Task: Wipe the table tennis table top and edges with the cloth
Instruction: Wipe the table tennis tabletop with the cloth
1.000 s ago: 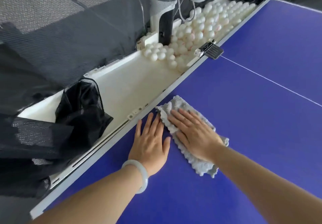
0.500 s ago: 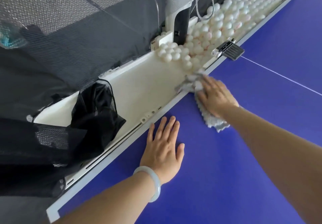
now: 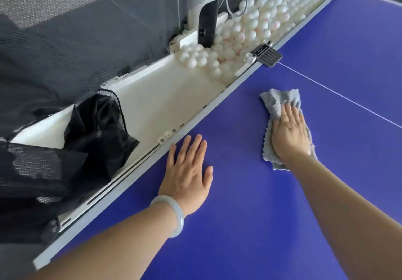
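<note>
The blue table tennis table (image 3: 250, 203) fills the lower right, its pale edge (image 3: 152, 155) running diagonally from lower left to upper right. A grey cloth (image 3: 276, 101) lies crumpled on the blue top, a little in from the edge. My right hand (image 3: 290, 131) presses flat on the cloth with straight fingers. My left hand (image 3: 188, 175) rests flat on the bare top close to the edge, fingers spread, a pale bangle (image 3: 174, 216) on the wrist.
A white ball tray (image 3: 152, 105) runs along the far side of the edge, with several white balls (image 3: 239, 31) heaped at its right. A black clamp (image 3: 266, 54) grips the edge. Black netting (image 3: 87, 138) drapes at left. A white centre line (image 3: 348, 99) crosses the top.
My right hand has drawn the cloth back from the table edge near the balls onto the open blue top, to the right. My left hand has stayed flat by the edge.
</note>
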{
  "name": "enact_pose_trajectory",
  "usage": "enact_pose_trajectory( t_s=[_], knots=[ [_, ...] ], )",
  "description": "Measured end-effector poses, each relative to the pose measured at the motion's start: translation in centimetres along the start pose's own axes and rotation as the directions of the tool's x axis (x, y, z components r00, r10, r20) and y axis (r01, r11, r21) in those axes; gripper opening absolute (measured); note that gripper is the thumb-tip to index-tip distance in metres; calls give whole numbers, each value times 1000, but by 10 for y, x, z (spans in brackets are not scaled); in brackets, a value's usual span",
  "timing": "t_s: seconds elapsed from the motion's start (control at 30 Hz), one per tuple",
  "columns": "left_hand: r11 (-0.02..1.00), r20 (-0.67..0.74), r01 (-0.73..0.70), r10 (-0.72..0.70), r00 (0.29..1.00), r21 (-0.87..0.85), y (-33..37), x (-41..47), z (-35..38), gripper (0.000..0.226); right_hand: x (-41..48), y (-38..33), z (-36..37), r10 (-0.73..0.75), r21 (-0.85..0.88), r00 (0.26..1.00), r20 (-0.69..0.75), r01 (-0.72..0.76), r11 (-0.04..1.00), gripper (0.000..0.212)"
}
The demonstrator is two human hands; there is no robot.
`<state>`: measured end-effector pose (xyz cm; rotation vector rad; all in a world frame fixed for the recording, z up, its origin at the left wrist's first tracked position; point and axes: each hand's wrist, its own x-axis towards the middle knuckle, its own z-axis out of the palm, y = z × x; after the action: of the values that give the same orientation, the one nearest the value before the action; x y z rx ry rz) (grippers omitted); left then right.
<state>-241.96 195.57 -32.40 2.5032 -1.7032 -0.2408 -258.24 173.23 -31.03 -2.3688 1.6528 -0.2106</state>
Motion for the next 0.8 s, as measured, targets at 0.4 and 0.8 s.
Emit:
enact_pose_trajectory(
  t_s=[0.4,0.8],
  knots=[
    [1000,-34,-6,6,999,-6,2,-2,-3,69,-74,77,-17,37,-8,998,-42,-37,999,56],
    [944,-73,-329,331,941,33,93,72,-1,50,-63,81,-10,39,-23,999,-21,-40,999,57]
  ],
)
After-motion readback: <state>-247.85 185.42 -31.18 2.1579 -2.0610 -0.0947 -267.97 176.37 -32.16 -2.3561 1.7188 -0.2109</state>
